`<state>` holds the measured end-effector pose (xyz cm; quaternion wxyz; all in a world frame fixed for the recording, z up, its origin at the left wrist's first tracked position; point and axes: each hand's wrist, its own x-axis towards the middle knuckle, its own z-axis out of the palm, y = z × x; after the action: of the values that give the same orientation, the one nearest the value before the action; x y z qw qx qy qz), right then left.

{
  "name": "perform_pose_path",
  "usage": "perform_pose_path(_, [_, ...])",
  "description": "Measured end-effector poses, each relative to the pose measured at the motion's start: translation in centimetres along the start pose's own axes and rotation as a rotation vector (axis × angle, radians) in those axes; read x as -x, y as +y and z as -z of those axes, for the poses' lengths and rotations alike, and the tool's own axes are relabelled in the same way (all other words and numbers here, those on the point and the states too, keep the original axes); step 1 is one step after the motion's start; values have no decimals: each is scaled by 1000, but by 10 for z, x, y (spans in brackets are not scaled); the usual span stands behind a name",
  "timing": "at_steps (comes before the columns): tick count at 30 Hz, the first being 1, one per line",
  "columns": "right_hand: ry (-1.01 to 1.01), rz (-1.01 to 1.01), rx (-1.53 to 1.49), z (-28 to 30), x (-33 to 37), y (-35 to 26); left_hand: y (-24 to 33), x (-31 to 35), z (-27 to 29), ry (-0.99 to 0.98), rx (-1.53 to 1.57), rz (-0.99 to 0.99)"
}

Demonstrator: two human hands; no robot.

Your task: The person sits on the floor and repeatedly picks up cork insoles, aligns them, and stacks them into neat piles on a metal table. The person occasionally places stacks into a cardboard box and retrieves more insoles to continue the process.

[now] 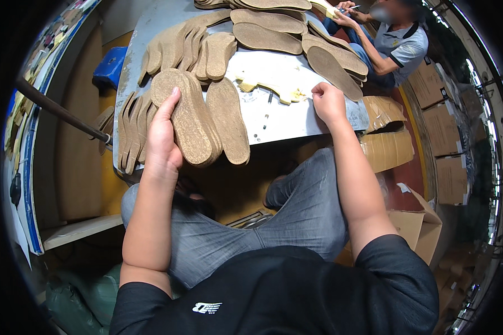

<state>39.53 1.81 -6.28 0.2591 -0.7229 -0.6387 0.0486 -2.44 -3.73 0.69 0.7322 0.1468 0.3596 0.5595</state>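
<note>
My left hand (165, 131) grips a stack of cork insoles (191, 124) over the table's near left edge, thumb on the top one. A single cork insole (229, 121) lies just right of that stack. Over the white sheet (288, 120), my right hand (330, 103) is closed with its fingertips curled together; whether something small is pinched there cannot be made out. Beside those fingertips lie torn yellow paper scraps (274, 91). A pen (268, 109) rests on the sheet between my hands.
More cork insoles (268, 36) cover the table's far side, and others (131, 131) stand along its left edge. A blue stool (110, 67) is at the left. Another person (394, 47) sits at the far right. Cardboard boxes (444, 128) line the right side.
</note>
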Motion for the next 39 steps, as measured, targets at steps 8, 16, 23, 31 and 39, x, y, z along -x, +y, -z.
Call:
perform_pose_path(8, [-125,53,-7,-13,-14,-4,-6,-7,3,-18,23,-10])
perform_pose_path(16, [-8,23,3,-9,-4,7,-1,-9,8,-1,36,-4])
perform_pose_path(23, [-154,-70,30,9,10,-11,-1,-3,3,6,22,-51])
perform_pose_path(31, [-107,-26,37,-8,3,14,-10,-3,-3,9,14,-4])
perform_pose_path(39, [-352,-254,-1209,19,25,-25,-11,2,-3,-54,14,-82])
